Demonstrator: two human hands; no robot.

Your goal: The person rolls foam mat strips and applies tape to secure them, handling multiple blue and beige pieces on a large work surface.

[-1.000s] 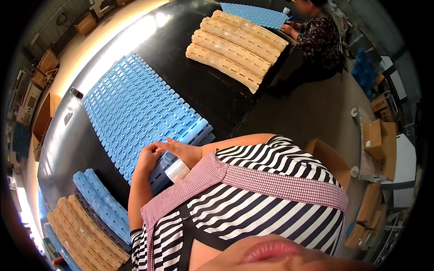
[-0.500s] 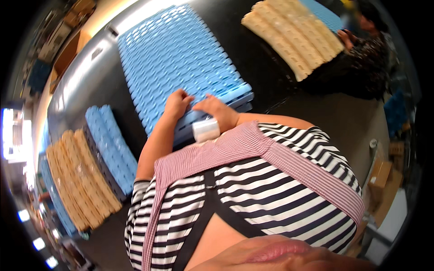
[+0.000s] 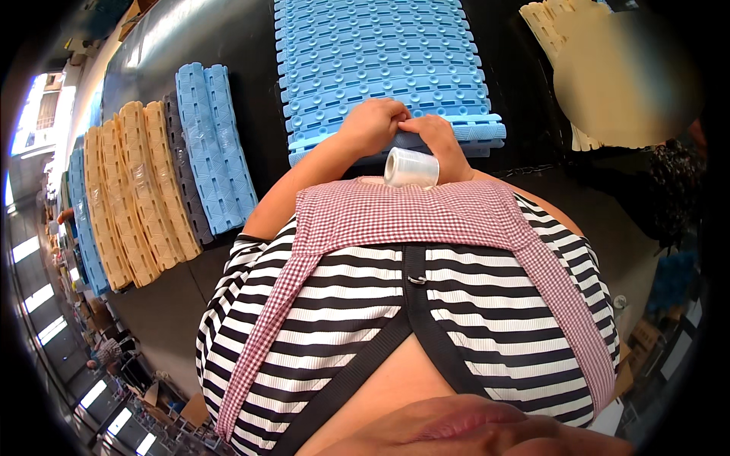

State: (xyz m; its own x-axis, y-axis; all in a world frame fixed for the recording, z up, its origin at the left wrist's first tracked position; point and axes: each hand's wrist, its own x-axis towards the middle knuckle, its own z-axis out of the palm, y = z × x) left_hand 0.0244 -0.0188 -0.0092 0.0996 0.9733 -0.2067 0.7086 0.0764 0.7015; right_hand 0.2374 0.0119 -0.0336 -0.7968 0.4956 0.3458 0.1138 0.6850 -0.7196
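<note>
A long light-blue plastic mat [image 3: 380, 64] with slots and round studs runs away from me, its near edge turned up into a thick fold [image 3: 479, 131]. Over the middle of that edge, my left hand [image 3: 371, 128] is closed, fingertips pinched together. My right hand [image 3: 442, 146] comes in from the other side, fingers bent, its tips meeting those of the left. What lies between the fingers is hidden. Against the palm side of my right hand sits a roll of clear film [image 3: 412, 167], close to my checked apron.
On the left, wrapped rolls stand side by side: blue [image 3: 217, 148], dark grey [image 3: 186, 167] and several tan ones [image 3: 141, 190]. Beyond my right side are tan mats [image 3: 541, 30] on the black table [image 3: 509, 45] and a person in dark patterned clothing [image 3: 673, 182].
My view has turned, so the mat now runs nearly straight ahead. My hands have come together until the fingertips meet at the mat's near edge. The film roll stays beside my right hand.
</note>
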